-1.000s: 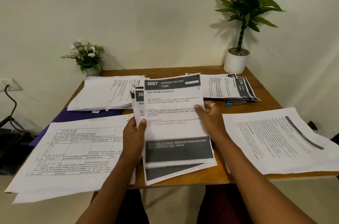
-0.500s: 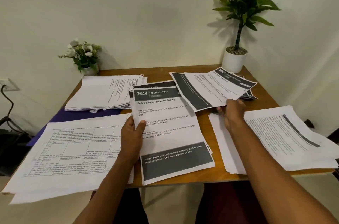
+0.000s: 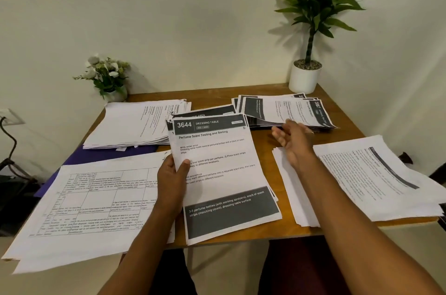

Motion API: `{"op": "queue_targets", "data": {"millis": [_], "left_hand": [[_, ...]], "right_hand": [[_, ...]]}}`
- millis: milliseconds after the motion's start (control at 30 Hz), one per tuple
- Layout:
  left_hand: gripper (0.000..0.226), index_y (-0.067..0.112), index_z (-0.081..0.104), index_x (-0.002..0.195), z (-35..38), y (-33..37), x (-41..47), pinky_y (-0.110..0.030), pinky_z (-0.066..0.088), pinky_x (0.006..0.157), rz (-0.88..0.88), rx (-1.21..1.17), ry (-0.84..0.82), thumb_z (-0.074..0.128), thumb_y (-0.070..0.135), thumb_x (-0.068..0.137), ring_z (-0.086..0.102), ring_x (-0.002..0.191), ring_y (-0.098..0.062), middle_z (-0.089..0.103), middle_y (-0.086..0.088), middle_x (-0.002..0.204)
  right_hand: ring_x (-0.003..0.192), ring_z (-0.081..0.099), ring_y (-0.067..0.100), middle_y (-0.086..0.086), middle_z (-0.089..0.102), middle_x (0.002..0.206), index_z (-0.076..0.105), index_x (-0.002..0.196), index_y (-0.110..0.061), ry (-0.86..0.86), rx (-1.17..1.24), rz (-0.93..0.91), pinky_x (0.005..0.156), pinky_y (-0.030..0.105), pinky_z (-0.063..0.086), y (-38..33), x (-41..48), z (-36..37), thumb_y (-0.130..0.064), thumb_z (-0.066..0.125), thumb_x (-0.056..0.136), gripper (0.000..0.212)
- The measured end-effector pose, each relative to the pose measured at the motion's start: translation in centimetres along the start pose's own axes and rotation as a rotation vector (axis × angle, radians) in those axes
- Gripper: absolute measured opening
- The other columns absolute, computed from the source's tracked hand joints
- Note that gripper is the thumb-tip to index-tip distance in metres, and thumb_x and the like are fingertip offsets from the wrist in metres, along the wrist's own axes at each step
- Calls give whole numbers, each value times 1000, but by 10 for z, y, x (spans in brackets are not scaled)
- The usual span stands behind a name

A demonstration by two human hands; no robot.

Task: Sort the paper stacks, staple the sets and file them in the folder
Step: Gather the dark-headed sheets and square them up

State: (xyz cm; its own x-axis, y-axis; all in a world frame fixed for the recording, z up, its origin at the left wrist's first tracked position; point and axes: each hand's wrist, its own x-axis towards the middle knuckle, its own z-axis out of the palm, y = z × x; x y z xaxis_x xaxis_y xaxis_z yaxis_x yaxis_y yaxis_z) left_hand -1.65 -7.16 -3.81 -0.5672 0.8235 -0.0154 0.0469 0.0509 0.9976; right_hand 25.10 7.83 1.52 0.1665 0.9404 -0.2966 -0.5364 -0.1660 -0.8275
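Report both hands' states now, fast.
Left hand: grips the 3644 Dressing Table paper stack.
Right hand: open, holding nothing, beside the 3087 stack.

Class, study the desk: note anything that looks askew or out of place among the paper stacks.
The near-left stack with printed tables hangs well past the front edge of the table, its sheets splayed. The near-right stack is fanned and overhangs the right edge too.

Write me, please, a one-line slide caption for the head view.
Left hand grips the white printed "3644 Dressing Table" sheets; open right hand beside the far dark-banded paper stack.
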Motion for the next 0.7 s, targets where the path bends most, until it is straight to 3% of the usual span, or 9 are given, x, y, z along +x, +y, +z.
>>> {"op": "queue_targets", "data": {"millis": [67, 133, 233, 333, 433, 567, 700], "left_hand": [[30, 18, 61, 131, 0, 0, 0, -33, 63, 77, 6, -6, -1, 61, 23, 101, 72, 103, -19, 71, 2, 123], [31, 17, 61, 131, 0, 2, -1, -29, 63, 73, 6, -24, -3, 63, 20, 100, 73, 101, -20, 71, 2, 122], [32, 16, 60, 130, 1, 5, -4, -26, 62, 67, -3, -59, -13, 65, 16, 98, 75, 96, -18, 72, 2, 119], [34, 15, 60, 129, 0, 7, -5, -25, 61, 64, -9, -83, -21, 68, 13, 96, 75, 92, -14, 72, 4, 117], [36, 14, 60, 129, 1, 7, -5, -26, 61, 65, -11, -102, -23, 69, 12, 95, 75, 93, -13, 72, 3, 118], [37, 16, 60, 129, 0, 4, -4, -34, 63, 72, -6, -124, -23, 71, 15, 94, 75, 98, -21, 73, 1, 121], [36, 17, 61, 129, 0, 4, -4, -46, 62, 82, -12, -163, -28, 70, 22, 95, 74, 101, -24, 73, -1, 121]], "right_hand": [[69, 67, 14, 7, 73, 96, 65, 111, -19, -16, -226, -11, 61, 26, 56, 7, -7, 0, -17, 69, 96, 16], [70, 58, 12, 3, 72, 96, 68, 104, -24, -65, -429, -45, 59, 23, 49, 17, -15, 1, -26, 71, 94, 11], [82, 65, 13, -1, 72, 98, 67, 111, -20, -248, -621, -63, 61, 20, 50, 32, -30, 4, -35, 77, 89, 28], [95, 70, 12, -3, 72, 106, 63, 118, -18, -301, -653, -149, 68, 16, 55, 45, -39, 9, -28, 84, 83, 42], [88, 72, 8, -5, 74, 103, 60, 116, -16, -264, -627, -206, 63, 12, 53, 48, -43, 15, -19, 85, 81, 43], [81, 74, 11, -3, 76, 95, 68, 102, -12, -265, -673, -199, 60, 14, 53, 44, -43, 13, -21, 85, 82, 28], [85, 76, 11, -4, 78, 98, 71, 98, -15, -304, -661, -177, 72, 24, 60, 42, -39, 7, -22, 81, 86, 17]]}}
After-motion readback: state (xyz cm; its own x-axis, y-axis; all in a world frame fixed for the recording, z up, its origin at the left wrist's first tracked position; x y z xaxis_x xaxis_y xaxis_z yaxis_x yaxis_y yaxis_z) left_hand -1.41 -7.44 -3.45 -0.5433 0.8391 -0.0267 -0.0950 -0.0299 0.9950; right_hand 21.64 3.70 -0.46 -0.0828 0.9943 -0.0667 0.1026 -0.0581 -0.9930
